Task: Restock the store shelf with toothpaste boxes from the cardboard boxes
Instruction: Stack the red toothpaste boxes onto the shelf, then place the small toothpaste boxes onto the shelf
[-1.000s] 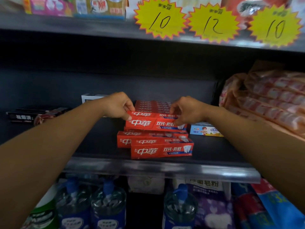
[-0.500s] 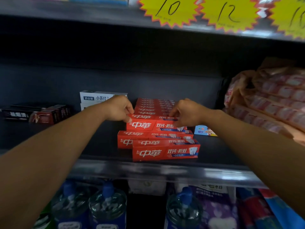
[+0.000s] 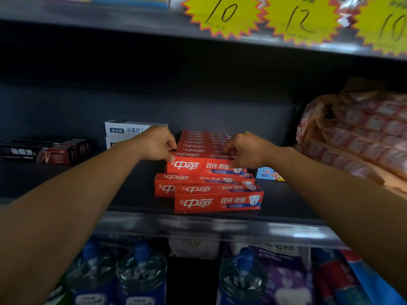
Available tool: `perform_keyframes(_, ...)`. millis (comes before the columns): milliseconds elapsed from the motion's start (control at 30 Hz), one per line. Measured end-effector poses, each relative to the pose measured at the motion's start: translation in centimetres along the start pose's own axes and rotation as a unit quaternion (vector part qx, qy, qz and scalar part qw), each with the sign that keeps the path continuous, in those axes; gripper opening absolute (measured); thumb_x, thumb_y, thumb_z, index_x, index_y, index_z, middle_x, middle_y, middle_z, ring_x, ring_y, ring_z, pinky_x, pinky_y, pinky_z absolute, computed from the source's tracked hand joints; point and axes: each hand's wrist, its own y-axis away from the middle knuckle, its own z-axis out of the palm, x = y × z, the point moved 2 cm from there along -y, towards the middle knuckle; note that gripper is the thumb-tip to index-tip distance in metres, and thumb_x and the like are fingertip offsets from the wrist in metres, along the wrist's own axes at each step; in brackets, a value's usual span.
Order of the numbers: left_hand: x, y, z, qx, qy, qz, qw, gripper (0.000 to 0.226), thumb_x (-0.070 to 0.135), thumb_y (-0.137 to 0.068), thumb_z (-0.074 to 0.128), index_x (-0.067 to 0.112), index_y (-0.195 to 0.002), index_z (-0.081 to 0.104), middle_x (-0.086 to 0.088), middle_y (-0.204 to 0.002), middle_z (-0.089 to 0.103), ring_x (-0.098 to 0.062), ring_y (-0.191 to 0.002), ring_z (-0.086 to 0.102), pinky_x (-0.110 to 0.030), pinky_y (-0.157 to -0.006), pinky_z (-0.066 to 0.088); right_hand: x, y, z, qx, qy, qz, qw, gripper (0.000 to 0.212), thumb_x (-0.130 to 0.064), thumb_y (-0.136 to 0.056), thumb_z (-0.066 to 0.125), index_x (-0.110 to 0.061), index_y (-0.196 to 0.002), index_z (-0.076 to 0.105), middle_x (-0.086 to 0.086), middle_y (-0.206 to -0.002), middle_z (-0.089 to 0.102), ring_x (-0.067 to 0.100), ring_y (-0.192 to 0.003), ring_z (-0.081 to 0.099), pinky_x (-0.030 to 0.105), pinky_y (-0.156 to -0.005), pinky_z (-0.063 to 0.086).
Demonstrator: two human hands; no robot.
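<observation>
Red toothpaste boxes lie in rows on the dark middle shelf [image 3: 136, 194]. The upper front red box [image 3: 193, 166] rests on a lower row, with several more red boxes [image 3: 198, 139] stacked behind it. My left hand [image 3: 156, 144] pinches its left end and my right hand [image 3: 248, 150] pinches its right end. Two more red boxes sit lower and nearer: one [image 3: 218, 201] at the shelf's front edge, another [image 3: 167, 183] just behind it.
White toothpaste boxes [image 3: 125, 128] stand left of the red stack, black ones [image 3: 48, 150] farther left. A small blue box [image 3: 268, 173] and pink plastic-wrapped packs [image 3: 361, 133] lie at the right. Yellow price stars [image 3: 222, 16] hang above. Water bottles [image 3: 141, 276] fill the shelf below.
Both hands have stayed on the ends of the upper red box and pushed it slightly deeper into the shelf. The camera has moved closer and tilted down a little.
</observation>
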Motion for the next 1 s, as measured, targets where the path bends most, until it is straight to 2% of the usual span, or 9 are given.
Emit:
perform_keyframes(200, 1.6, 1.6, -1.2, 0.032, -0.018, 0.022, 0.999, 0.044, 0.013, -0.081, 0.074, 0.011, -0.124, 0.061, -0.004, -0.12, 0.063, -0.017, -0.111, 0.058, -0.034, -0.097, 0.047, -0.6, 1.1, -1.3, 0.014, 0.001, 0.007, 1.0, 0.034, -0.039, -0.08, 0.072, -0.026, -0.11, 0.063, -0.007, -0.107, 0.064, 0.011, -0.093, 0.06, 0.039, -0.082, 0.056)
perform_keyframes(400, 4.8, 5.1, -1.4, 0.054, -0.032, 0.096, 0.993, 0.044, 0.019, -0.078, 0.078, 0.015, -0.119, 0.065, -0.001, -0.114, 0.067, -0.014, -0.101, 0.063, -0.035, -0.094, 0.051, -2.2, 5.0, -2.6, 0.063, 0.031, 0.0, 0.998, 0.031, -0.032, -0.077, 0.071, -0.02, -0.105, 0.066, -0.002, -0.102, 0.067, 0.019, -0.09, 0.06, 0.039, -0.079, 0.054)
perform_keyframes(600, 8.1, 11.4, 1.1, 0.04, -0.006, 0.165, 0.985, 0.043, 0.017, -0.078, 0.077, 0.013, -0.12, 0.065, 0.001, -0.112, 0.069, -0.01, -0.095, 0.065, -0.021, -0.088, 0.049, -4.9, 10.9, -1.5, 0.084, 0.019, -0.023, 0.996, 0.035, -0.027, -0.075, 0.07, -0.018, -0.109, 0.066, 0.002, -0.106, 0.066, 0.024, -0.092, 0.061, 0.041, -0.082, 0.053)
perform_keyframes(767, 8.1, 16.9, 5.6, -0.025, -0.001, 0.197, 0.98, 0.042, 0.019, -0.077, 0.078, 0.015, -0.117, 0.067, 0.003, -0.109, 0.069, -0.005, -0.092, 0.063, -0.023, -0.085, 0.052, -7.2, 16.9, 2.4, 0.079, -0.026, -0.069, 0.994, 0.031, -0.033, -0.072, 0.065, -0.02, -0.1, 0.068, -0.002, -0.101, 0.065, 0.016, -0.089, 0.058, 0.035, -0.078, 0.051)
perform_keyframes(867, 7.2, 19.5, 9.7, -0.066, -0.025, 0.222, 0.972, 0.041, 0.022, -0.077, 0.077, 0.016, -0.117, 0.068, 0.003, -0.111, 0.07, 0.0, -0.087, 0.058, -0.016, -0.079, 0.046, -7.9, 20.0, 6.3, 0.04, -0.044, -0.062, 0.996, 0.032, -0.021, -0.075, 0.071, -0.018, -0.107, 0.067, -0.001, -0.105, 0.064, 0.018, -0.093, 0.059, 0.035, -0.079, 0.051)
perform_keyframes(1000, 5.9, 22.1, 17.1, -0.163, -0.046, 0.222, 0.96, 0.042, 0.026, -0.08, 0.075, 0.018, -0.121, 0.066, 0.002, -0.113, 0.068, -0.007, -0.094, 0.062, -0.024, -0.084, 0.05, -8.5, 23.1, 12.4, -0.018, -0.063, -0.061, 0.996, 0.031, -0.022, -0.079, 0.069, -0.018, -0.109, 0.065, -0.001, -0.106, 0.06, 0.019, -0.096, 0.057, 0.039, -0.079, 0.051)
